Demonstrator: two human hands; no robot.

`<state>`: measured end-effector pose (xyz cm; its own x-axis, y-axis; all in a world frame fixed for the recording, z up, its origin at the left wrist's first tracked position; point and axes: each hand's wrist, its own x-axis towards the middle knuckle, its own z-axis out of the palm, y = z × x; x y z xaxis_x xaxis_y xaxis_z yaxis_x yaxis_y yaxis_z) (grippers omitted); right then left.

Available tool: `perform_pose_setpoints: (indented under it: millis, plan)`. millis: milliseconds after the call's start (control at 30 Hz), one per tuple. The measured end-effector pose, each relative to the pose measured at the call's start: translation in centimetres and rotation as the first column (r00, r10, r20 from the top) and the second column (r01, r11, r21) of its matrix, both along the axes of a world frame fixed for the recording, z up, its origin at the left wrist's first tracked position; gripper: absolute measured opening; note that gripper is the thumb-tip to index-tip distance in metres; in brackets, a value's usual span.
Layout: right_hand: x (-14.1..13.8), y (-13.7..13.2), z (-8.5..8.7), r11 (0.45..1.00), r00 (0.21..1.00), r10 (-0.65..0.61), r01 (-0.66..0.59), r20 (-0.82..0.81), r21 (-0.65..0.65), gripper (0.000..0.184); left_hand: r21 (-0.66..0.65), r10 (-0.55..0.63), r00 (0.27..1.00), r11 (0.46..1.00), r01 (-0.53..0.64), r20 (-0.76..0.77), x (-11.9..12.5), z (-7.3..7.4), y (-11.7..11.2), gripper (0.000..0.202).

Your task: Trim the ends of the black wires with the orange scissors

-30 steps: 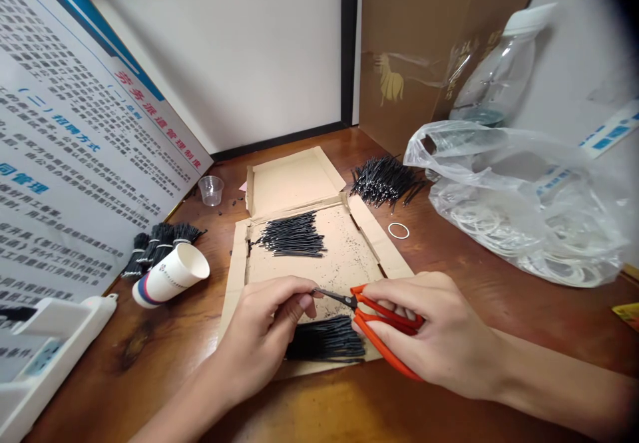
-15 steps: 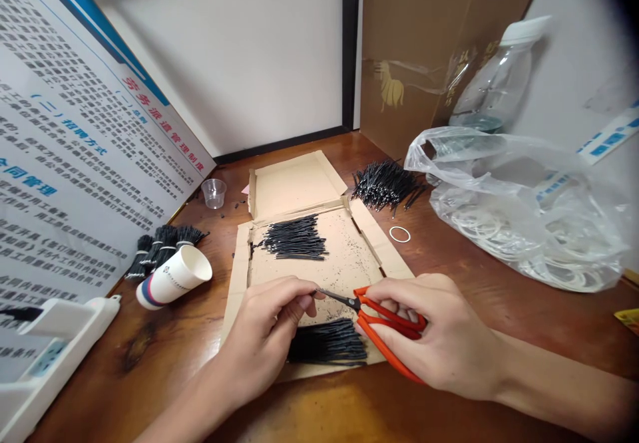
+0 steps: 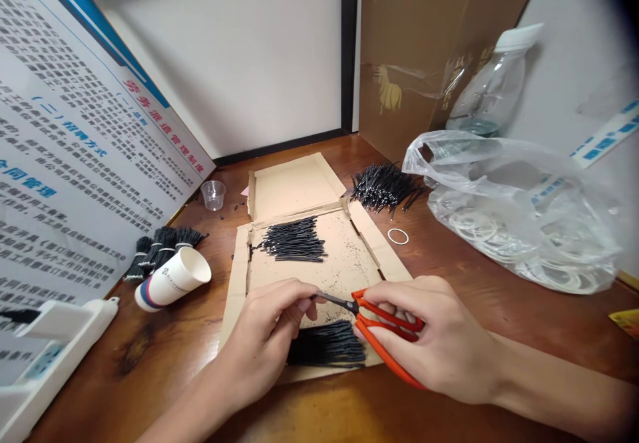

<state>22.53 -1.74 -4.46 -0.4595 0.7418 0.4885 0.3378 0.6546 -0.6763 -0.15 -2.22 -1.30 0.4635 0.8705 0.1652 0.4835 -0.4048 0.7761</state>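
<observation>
My right hand point(image 3: 439, 340) grips orange-handled scissors point(image 3: 384, 328), their short blades pointing left toward my left hand point(image 3: 267, 336). My left hand's fingers are pinched together at the blade tips, on something too thin to make out. Both hands hover over the near end of a flattened cardboard box point(image 3: 344, 260). A pile of thin black wire pieces point(image 3: 327, 346) lies just under the hands. A second pile of black wire pieces point(image 3: 294, 240) lies farther back on the cardboard.
A third heap of black wires point(image 3: 384, 187) and a rubber band point(image 3: 398, 235) lie on the wooden table point(image 3: 449, 263). A clear bag of rubber bands point(image 3: 519, 217), a plastic bottle point(image 3: 492, 84), a tipped paper cup point(image 3: 172, 280), bundled wires point(image 3: 162, 247), a small clear cup point(image 3: 213, 194), a power strip point(image 3: 44, 350) and a printed board point(image 3: 74, 144) surround the area.
Hands and scissors stay almost where they were; the view shifted slightly. The pinch at the blade tips is unchanged.
</observation>
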Motion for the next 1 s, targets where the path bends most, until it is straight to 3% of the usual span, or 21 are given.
perform_pose_setpoints:
  millis: [367,467,667,833,1000]
  plan:
    - [0.0,0.0,-0.2,0.995,0.999,-0.042,0.042,-0.003,0.092,0.009,-0.066,0.030,0.998,0.997,-0.034,-0.057,0.3,0.7,-0.1,0.023]
    - [0.0,0.1,-0.2,0.997,0.999,-0.046,0.047,-0.004,0.058,0.009,-0.053,0.034,0.996,0.998,-0.038,-0.079,0.4,0.8,-0.1,0.023]
    - [-0.1,0.1,-0.3,0.999,0.999,-0.040,0.040,0.007,0.010,0.006,0.180,0.059,0.982,0.983,-0.027,-0.178,0.0,0.6,0.2,0.014]
    - [-0.1,0.4,-0.6,0.996,0.996,-0.084,0.084,0.025,0.005,0.009,0.282,0.115,0.921,0.959,-0.005,-0.373,-0.7,-1.1,0.9,0.010]
    - [0.0,0.5,-0.4,0.994,0.995,-0.099,0.098,0.032,0.047,0.012,0.321,0.109,0.954,0.947,-0.014,-0.280,-1.0,-2.2,1.6,0.014]
